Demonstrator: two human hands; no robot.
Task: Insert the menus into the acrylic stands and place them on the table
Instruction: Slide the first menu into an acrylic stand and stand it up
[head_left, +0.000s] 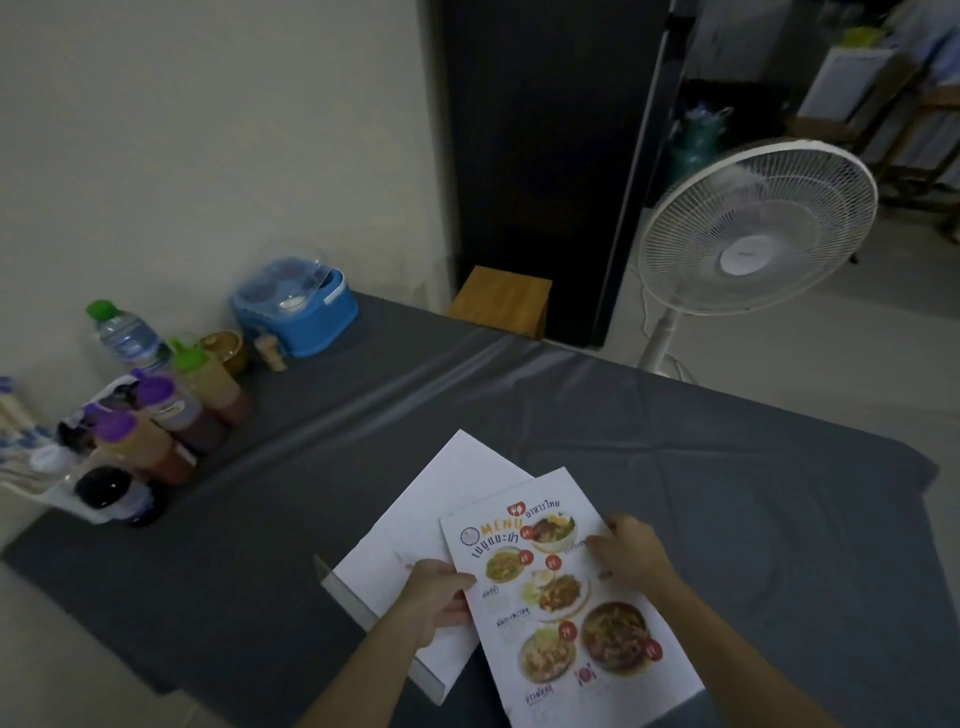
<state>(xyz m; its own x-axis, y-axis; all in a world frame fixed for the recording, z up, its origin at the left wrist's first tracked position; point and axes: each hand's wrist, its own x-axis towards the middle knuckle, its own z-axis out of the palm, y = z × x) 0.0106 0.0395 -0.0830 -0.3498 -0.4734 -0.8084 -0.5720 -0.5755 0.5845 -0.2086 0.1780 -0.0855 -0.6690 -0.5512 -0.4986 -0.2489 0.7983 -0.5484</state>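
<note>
A printed menu (566, 597) is gripped at both edges by the left hand (434, 597) and right hand (631, 553), fingers closed on the paper. It is held above an acrylic stand (415, 551) lying on the grey tablecloth (727, 493)

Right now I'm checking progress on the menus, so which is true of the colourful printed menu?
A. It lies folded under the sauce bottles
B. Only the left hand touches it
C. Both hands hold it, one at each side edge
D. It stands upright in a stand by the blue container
C: the left hand grips the printed menu at its left edge and the right hand grips its right edge, above the grey table.
</note>
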